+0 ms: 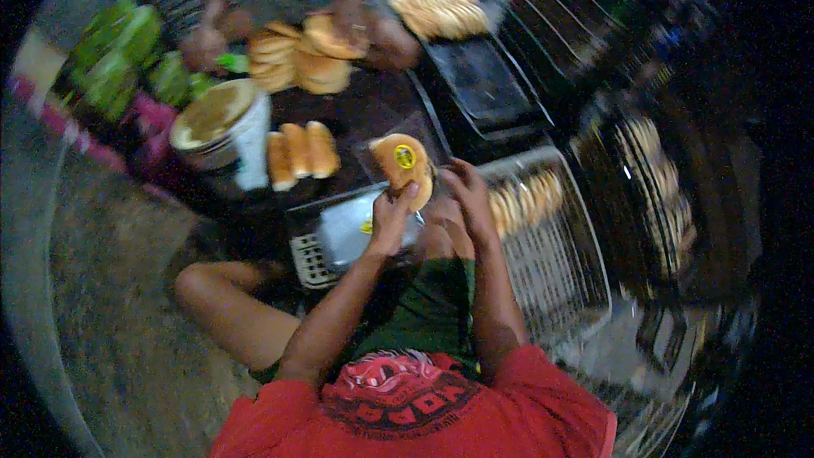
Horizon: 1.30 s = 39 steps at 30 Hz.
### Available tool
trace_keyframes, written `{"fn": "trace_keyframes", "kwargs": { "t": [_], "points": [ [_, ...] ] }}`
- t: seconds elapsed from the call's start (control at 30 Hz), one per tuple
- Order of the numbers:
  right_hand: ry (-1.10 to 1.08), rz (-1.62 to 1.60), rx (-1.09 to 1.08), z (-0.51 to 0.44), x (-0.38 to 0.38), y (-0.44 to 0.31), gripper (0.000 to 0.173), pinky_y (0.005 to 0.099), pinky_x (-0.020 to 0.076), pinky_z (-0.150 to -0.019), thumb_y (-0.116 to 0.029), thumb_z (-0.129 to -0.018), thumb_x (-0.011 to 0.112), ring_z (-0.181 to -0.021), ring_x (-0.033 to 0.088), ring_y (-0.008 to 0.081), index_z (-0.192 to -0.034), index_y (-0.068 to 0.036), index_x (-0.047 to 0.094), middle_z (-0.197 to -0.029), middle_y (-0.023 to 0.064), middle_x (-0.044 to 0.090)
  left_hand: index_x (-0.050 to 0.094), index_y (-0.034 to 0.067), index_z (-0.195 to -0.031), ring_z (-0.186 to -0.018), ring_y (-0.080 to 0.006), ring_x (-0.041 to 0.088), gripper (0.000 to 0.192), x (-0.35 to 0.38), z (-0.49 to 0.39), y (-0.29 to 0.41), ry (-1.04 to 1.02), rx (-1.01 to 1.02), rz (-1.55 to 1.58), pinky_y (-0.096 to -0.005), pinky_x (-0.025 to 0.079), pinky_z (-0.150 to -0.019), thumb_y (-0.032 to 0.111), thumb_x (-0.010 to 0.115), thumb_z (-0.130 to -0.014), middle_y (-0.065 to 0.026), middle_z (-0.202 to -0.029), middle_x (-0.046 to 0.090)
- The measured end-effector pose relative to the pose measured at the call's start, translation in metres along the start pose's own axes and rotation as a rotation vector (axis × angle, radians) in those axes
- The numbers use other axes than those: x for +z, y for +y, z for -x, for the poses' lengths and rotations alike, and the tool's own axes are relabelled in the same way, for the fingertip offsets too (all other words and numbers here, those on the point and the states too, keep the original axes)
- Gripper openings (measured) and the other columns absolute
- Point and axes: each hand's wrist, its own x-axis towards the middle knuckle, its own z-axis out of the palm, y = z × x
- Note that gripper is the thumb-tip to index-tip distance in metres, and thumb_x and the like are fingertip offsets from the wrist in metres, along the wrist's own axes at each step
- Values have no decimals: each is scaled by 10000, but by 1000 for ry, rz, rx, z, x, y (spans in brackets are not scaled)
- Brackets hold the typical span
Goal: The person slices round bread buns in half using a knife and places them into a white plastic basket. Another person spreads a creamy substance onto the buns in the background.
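In my left hand [389, 219] is a golden bread bun [389, 162], apparently in clear plastic, with a round yellow sticker [405, 156] on its face. The thumb presses on the bun's lower part. My right hand [472, 197] is just right of the bun with its fingers bent; blur hides whether they grip the wrapping. Below the left hand, a stack of clear or whitish plastic bags [343, 226] lies on a white plastic basket [311, 261]. Three elongated bread rolls [305, 149] sit side by side on the dark surface ahead.
A bucket of brown spread [219, 114] stands ahead left, near green leafy bundles [114, 57]. Another person's hands [385, 41] work at stacked buns [273, 57]. To my right is a plastic crate [553, 273] holding a row of rolls [534, 197]; beyond it lies a black tray [489, 86].
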Motion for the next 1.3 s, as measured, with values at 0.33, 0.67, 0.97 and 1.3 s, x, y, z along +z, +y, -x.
{"fn": "trace_keyframes", "kwargs": {
  "t": [0.33,0.67,0.97,1.3],
  "points": [
    [174,935,516,74,-262,140,694,382,509,-894,-207,-719,757,-1053,634,273,-1316,19,485,-1194,195,622,620,33,-1064,-1013,-384,603,485,-189,-39,11,-246,101,-1672,-444,504,-820,147,832,-643,-217,-1059,630],
    [319,1059,173,52,-145,126,481,427,453,-956,-241,-844,677,-1142,568,370,-1239,12,567,-1259,231,579,627,86,-876,-720,-396,662,167,-179,-22,43,-160,236,-1951,-517,512,-699,252,629,-868,-170,-751,676],
    [-114,1009,-58,-134,239,39,537,451,510,-846,-561,-846,600,-987,664,340,-1012,-56,666,-1034,165,695,593,13,-998,-729,-195,643,142,-214,-23,120,432,242,-292,-349,504,-686,140,554,-947,-112,-852,683],
    [-503,597,217,-237,199,105,247,329,519,-592,-261,-783,643,-597,621,178,-813,-30,726,-651,75,625,587,67,-1024,-724,-187,632,203,-209,-18,138,389,186,179,-320,523,-638,256,519,-994,-64,-844,653]
  ]
}}
